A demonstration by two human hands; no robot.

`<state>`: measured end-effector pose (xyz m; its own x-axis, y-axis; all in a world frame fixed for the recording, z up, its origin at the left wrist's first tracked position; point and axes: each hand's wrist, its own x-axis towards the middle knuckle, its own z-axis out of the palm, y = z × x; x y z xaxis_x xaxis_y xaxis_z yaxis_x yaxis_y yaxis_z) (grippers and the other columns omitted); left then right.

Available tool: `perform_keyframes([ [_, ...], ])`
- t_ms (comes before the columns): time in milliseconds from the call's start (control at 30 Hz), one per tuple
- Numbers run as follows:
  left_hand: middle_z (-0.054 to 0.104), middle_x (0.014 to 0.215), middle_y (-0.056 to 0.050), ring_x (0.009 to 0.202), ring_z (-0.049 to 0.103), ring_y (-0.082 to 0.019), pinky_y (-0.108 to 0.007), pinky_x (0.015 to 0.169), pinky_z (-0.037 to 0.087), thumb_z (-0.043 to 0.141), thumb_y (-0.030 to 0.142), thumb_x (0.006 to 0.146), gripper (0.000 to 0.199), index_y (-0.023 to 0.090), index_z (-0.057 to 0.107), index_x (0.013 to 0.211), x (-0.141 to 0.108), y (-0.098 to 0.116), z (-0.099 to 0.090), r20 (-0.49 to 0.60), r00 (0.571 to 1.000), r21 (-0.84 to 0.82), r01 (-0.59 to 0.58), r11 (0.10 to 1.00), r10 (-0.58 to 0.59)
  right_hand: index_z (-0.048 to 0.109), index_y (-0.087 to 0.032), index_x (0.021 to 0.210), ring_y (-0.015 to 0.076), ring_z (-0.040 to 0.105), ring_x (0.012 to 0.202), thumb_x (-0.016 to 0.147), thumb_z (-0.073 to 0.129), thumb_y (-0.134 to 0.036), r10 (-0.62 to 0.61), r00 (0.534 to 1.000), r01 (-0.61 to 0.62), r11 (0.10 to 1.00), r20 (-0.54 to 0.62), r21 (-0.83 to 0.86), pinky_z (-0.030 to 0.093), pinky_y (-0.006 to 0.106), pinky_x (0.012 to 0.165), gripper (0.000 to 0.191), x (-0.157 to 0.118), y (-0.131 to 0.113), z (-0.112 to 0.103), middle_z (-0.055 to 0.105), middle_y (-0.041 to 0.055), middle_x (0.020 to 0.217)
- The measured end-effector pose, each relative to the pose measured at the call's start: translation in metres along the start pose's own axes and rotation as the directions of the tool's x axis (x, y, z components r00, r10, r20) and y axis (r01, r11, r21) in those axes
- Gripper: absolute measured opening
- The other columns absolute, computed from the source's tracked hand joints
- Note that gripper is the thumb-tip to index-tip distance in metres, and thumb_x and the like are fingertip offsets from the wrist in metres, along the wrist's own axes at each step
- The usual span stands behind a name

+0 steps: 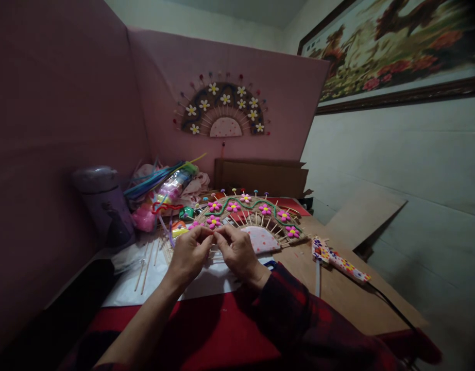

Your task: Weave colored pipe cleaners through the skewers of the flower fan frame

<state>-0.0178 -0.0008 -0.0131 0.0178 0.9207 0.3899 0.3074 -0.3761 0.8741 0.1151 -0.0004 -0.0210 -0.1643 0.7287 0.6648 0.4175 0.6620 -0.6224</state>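
Observation:
My left hand [191, 252] and my right hand [237, 248] meet fingertip to fingertip above the white sheet. Both are closed in a pinch, with a trace of something reddish between the tips, too small to name. Just behind them lies a half-round craft fan [250, 210] with pink clay flowers, a green wavy line, wooden sticks and small coloured balls along its upper edge. Its dotted white half-circle [263, 239] shows to the right of my right hand. My hands cover part of the fan's lower left.
A glue gun with a flowered cover [338, 261] lies on the right. At left stand a purple flask [105, 206], loose sticks [145, 268] and bags of coloured clay [175, 183]. Another fan [224, 105] with white flowers hangs on the pink panel. Cardboard [260, 176] stands behind.

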Motion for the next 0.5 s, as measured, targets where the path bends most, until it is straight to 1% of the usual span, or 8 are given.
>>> perform_keyframes([
  [67, 0.063, 0.062, -0.002, 0.058, 0.055, -0.013, -0.021, 0.050, 0.041, 0.060, 0.029, 0.070, 0.017, 0.014, 0.066, 0.071, -0.0002, 0.0016, -0.0005, -0.023, 0.999, 0.021, -0.032, 0.999, 0.033, 0.057, -0.017, 0.078, 0.0127, 0.054, 0.063, 0.086, 0.045, -0.023, 0.006, 1.000, -0.006, 1.000, 0.004, -0.017, 0.038, 0.023, 0.058, 0.016, 0.0004, 0.0008, -0.0001, 0.059, 0.0015, 0.068],
  [167, 0.066, 0.066, -0.003, 0.060, 0.058, -0.014, -0.022, 0.053, 0.043, 0.063, 0.027, 0.067, 0.016, 0.014, 0.067, 0.073, -0.0003, 0.0023, 0.0004, -0.050, 0.999, -0.021, -0.014, 1.000, 0.013, 0.054, -0.017, 0.077, 0.0132, 0.053, 0.062, 0.087, 0.043, -0.024, 0.036, 0.999, -0.037, 0.999, -0.030, -0.035, 0.038, 0.023, 0.057, 0.016, 0.0005, 0.0016, 0.0012, 0.058, 0.0018, 0.067],
  [233, 0.066, 0.067, -0.004, 0.055, 0.056, -0.013, -0.022, 0.050, 0.043, 0.063, 0.028, 0.066, 0.017, 0.013, 0.067, 0.074, -0.0004, 0.0014, 0.0016, -0.023, 0.999, -0.057, 0.031, 0.998, -0.032, 0.054, -0.018, 0.076, 0.0136, 0.053, 0.062, 0.087, 0.043, -0.025, 0.048, 0.998, -0.050, 0.998, -0.051, -0.035, 0.038, 0.024, 0.057, 0.017, 0.0003, 0.0016, 0.0020, 0.058, 0.0020, 0.067],
  [367, 0.061, 0.056, -0.001, 0.042, 0.048, -0.010, -0.021, 0.040, 0.037, 0.059, 0.034, 0.070, 0.023, 0.012, 0.066, 0.073, -0.0007, -0.0004, 0.0023, 0.044, 0.994, -0.094, 0.099, 0.991, -0.095, 0.054, -0.018, 0.076, 0.0143, 0.054, 0.064, 0.086, 0.043, -0.026, 0.056, 0.997, -0.056, 0.998, -0.045, -0.008, 0.039, 0.024, 0.058, 0.017, 0.0005, 0.0013, 0.0015, 0.059, 0.0023, 0.068],
  [433, 0.060, 0.057, -0.001, 0.043, 0.049, -0.010, -0.021, 0.041, 0.037, 0.058, 0.034, 0.071, 0.024, 0.012, 0.066, 0.074, -0.0007, -0.0005, 0.0015, 0.040, 0.996, -0.080, 0.083, 0.993, -0.080, 0.055, -0.018, 0.078, 0.0146, 0.055, 0.065, 0.086, 0.044, -0.025, 0.053, 0.998, -0.052, 0.999, -0.033, 0.005, 0.040, 0.024, 0.059, 0.015, 0.0012, 0.0017, 0.0002, 0.060, 0.0028, 0.069],
  [500, 0.061, 0.061, -0.002, 0.049, 0.051, -0.011, -0.020, 0.044, 0.039, 0.057, 0.034, 0.073, 0.023, 0.013, 0.065, 0.076, -0.0005, -0.0009, 0.0005, 0.037, 0.998, -0.047, 0.045, 0.998, -0.043, 0.057, -0.018, 0.082, 0.0149, 0.056, 0.068, 0.086, 0.044, -0.023, 0.033, 0.999, -0.033, 0.999, 0.001, 0.019, 0.040, 0.024, 0.061, 0.014, 0.0021, 0.0025, -0.0016, 0.062, 0.0036, 0.073],
])
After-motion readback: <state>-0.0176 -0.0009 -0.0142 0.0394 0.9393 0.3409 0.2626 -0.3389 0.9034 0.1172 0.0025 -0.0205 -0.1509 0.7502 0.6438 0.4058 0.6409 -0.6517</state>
